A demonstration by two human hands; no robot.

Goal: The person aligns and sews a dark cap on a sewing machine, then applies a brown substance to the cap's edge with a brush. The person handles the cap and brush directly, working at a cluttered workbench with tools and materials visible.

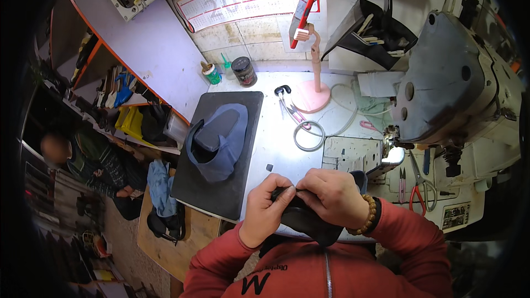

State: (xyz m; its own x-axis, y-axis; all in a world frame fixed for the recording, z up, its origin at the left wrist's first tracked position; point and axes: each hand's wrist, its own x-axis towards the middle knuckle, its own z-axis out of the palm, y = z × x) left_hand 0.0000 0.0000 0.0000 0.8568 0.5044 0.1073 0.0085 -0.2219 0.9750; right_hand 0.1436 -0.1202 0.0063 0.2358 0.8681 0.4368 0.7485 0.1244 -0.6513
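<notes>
Both hands meet at the table's front edge, close to my body. My left hand (266, 208) is closed, its thumb and forefinger pinching the upper edge of a dark, flexible piece of material (312, 224). From the other side my right hand (335, 198), with a beaded bracelet on the wrist, pinches the same edge, and the fingertips almost touch. The piece hangs below the hands toward my lap; whether it is leather or cloth I cannot tell. Beyond my left hand, a blue shoe upper (228, 157) lies on a black board (251, 127).
A sewing machine (441, 77) stands at the right, with red-handled scissors (417, 194) beside it. A pink phone stand (312, 96), a coiled grey tube (309, 148), a dark jar (244, 72) and a glue pot (211, 74) stand farther back. Another person (105, 160) sits at the left.
</notes>
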